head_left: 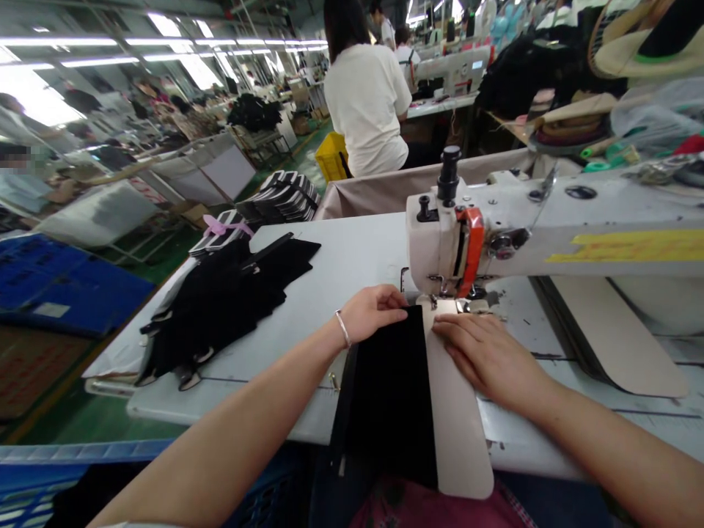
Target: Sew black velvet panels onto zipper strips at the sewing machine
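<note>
A black fabric piece (393, 396) lies lengthwise over a beige panel with rounded corners (462, 433), both running from the sewing machine's needle area down past the table's front edge. My left hand (378, 312) is closed on the fabric's far left corner, thumb on top and fingers curled. Flat on the panel's right side near the presser foot rests my right hand (484, 356), fingers stretched out and holding nothing. Just beyond both hands stands the white sewing machine (528, 227), with an orange guard (471, 253). The panel's far end sits by the foot; the needle tip is hard to make out.
Black pieces (231, 293) are heaped on the table's left side, with striped stacks (283, 196) behind. More beige panels (621, 330) lie under the machine arm. A blue crate (55, 469) stands at lower left. A person in a white shirt (366, 110) sits ahead.
</note>
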Available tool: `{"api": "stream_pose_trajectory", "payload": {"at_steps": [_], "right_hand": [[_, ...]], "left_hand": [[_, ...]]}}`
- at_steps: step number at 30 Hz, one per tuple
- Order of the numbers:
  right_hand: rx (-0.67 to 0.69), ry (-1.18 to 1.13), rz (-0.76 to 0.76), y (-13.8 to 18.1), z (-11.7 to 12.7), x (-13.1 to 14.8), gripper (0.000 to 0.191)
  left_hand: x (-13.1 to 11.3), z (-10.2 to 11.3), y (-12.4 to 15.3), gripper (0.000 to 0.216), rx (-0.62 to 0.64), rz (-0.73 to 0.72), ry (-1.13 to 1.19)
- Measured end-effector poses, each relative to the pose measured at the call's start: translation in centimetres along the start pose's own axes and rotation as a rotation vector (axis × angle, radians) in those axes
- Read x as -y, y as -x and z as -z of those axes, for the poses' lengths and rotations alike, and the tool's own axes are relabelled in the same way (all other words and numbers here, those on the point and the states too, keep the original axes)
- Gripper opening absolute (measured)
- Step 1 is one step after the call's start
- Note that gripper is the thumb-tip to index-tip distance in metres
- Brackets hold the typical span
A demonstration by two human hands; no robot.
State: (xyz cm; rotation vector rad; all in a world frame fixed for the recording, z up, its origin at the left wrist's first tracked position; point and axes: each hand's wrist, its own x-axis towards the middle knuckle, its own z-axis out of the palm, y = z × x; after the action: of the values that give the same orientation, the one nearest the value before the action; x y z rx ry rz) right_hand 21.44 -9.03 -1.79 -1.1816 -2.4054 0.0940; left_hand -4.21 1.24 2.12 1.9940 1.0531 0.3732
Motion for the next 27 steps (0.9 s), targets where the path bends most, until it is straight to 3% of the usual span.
{"api": "stream_pose_trajectory", "payload": {"at_steps": [2,8,16,27], "right_hand": [[-0.019,0.016,-0.009,0.0,0.0,0.1,0.037],[-0.013,0.036,0.012,0.1,0.1,0.2,0.034],[0.005,0.047,-0.005,0.2,0.1,0.3,0.034],[0.042,0.068,-0.032,0.1,0.1,0.3,0.038]], "left_hand": [[-1.1,-1.1,-0.8,0.019,-0.010,0.034,0.072],[-2.9,-3.4,-2.9,0.006,-0.096,0.125,-0.128],[-3.8,-3.6,-2.5,0.009,-0.137,0.123,-0.310],[-3.7,-4.0,-2.9,0.012,-0.172,0.123,-0.377]]}}
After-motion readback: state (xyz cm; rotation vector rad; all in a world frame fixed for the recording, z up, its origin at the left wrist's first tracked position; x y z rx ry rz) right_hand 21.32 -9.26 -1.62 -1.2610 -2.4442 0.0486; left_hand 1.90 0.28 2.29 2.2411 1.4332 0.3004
